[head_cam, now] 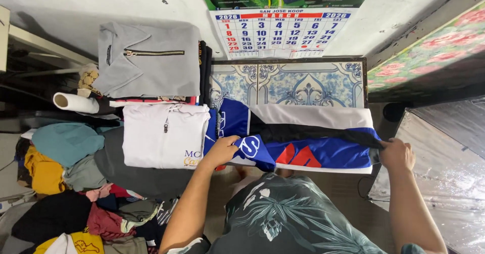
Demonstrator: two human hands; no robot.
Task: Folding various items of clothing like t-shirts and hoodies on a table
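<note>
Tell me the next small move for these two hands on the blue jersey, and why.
Probably fold the right end over toward the left. The blue, white and black jersey lies stretched as a long strip on the tiled table, left hand pinning one end and right hand gripping the other, while folded tops already sit stacked to the left.

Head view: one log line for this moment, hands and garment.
left hand: grips jersey's left end | right hand: grips right end | blue-white jersey: stretched flat on tiled table | white folded top: beside
</note>
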